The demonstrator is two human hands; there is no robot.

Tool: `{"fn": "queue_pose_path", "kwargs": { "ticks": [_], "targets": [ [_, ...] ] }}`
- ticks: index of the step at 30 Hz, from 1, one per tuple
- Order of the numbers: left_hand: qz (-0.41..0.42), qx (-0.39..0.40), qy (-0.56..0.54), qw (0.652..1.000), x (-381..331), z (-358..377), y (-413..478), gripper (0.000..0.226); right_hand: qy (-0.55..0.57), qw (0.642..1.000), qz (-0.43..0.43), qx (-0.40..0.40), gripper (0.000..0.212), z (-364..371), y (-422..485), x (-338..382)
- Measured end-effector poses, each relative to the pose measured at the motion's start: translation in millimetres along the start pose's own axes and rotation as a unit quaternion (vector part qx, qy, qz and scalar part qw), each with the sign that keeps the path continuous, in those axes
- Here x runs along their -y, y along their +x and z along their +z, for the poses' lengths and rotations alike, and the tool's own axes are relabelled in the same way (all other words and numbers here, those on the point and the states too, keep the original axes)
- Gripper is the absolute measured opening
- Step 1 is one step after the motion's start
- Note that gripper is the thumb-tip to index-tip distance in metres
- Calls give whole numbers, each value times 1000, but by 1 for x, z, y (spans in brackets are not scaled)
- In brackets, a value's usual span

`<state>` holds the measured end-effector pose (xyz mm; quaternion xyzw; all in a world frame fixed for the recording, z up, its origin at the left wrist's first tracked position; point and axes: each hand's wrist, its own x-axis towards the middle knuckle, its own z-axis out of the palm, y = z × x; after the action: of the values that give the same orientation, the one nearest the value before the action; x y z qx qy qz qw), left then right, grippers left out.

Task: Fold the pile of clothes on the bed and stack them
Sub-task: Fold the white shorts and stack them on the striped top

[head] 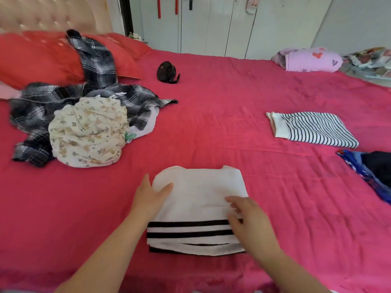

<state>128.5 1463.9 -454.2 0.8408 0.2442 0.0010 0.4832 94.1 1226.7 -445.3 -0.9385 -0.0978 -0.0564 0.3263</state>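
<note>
A folded white garment with black stripes lies flat on the pink bedspread in front of me. My left hand rests on its left edge, thumb on top of the cloth. My right hand lies over its right side, fingers curled and a little blurred. An unfolded pile sits at the left: a black-and-white plaid shirt draped over the pillow, a cream floral garment on top, a bit of white cloth beneath. A folded striped top lies to the right.
Red pillows line the headboard at the left. A small black fan sits mid-bed. A pink rolled quilt lies at the far right corner. A blue and dark garment lies at the right edge. White wardrobe doors stand behind.
</note>
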Motion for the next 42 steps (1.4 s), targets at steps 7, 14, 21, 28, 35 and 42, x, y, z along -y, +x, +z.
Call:
{"fn": "queue_pose_path", "kwargs": {
  "ticks": [7,14,21,28,35,42],
  "targets": [
    [-105,27,31,994,13,7,-13,83,-39,968,222,109,55,-11,14,-40],
    [-71,8,46,996,18,7,-5,61,6,984,149,93,54,-24,-7,-39],
    [-20,-32,89,995,22,12,-16,48,-29,994,106,-22,40,-34,-40,-46],
    [-18,-32,83,996,22,14,-23,51,-20,999,21,36,33,-19,-80,-54],
    [-5,-31,94,995,23,16,-25,48,-94,995,16,16,8,-26,-84,-49],
    [18,-62,137,988,27,17,-29,50,-231,964,13,128,15,-39,-95,-45]
  ]
}}
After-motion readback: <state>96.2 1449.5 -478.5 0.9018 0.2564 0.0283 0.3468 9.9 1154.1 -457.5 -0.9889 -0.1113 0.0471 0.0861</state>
